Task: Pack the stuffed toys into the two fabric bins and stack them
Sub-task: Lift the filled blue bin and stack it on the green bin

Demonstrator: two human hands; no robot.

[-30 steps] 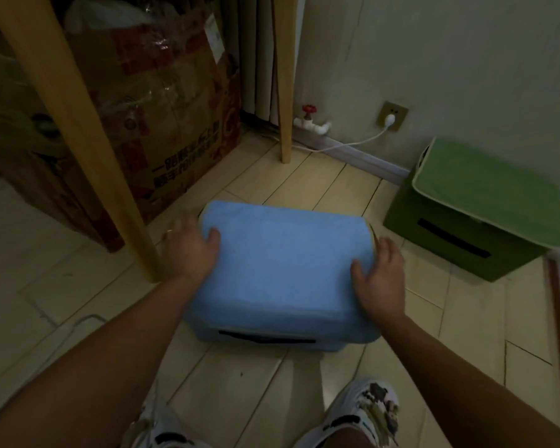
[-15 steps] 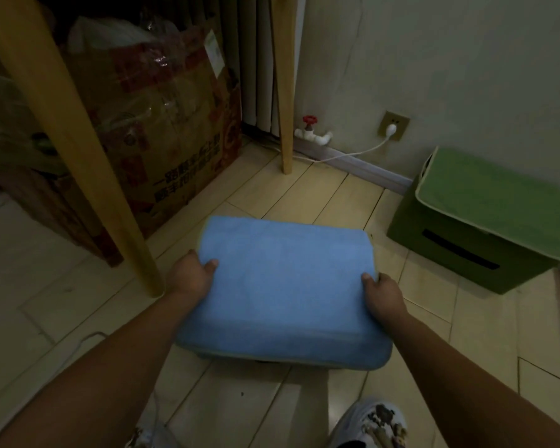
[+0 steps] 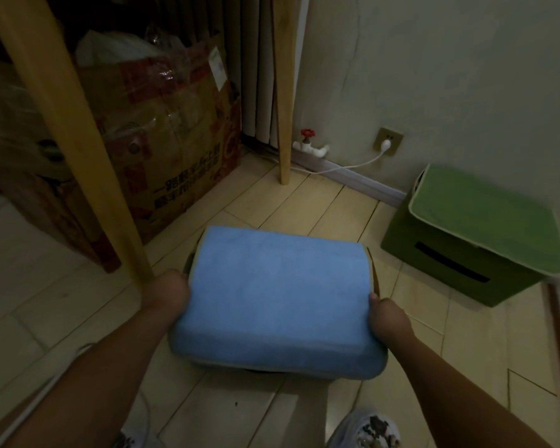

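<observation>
The blue fabric bin with its lid closed hangs above the wooden floor between my hands. My left hand grips its left side and my right hand grips its right side, fingers hidden under the bin. The green fabric bin, lid closed, stands on the floor to the right by the wall. No stuffed toys are visible.
A slanted wooden leg stands just left of my left hand, a second leg farther back. A large cardboard box sits behind them. A plug and cable run along the wall. My shoes are below.
My hands slid from the blue bin's lid to its sides and lifted it off the floor, toward me. The green bin has not moved.
</observation>
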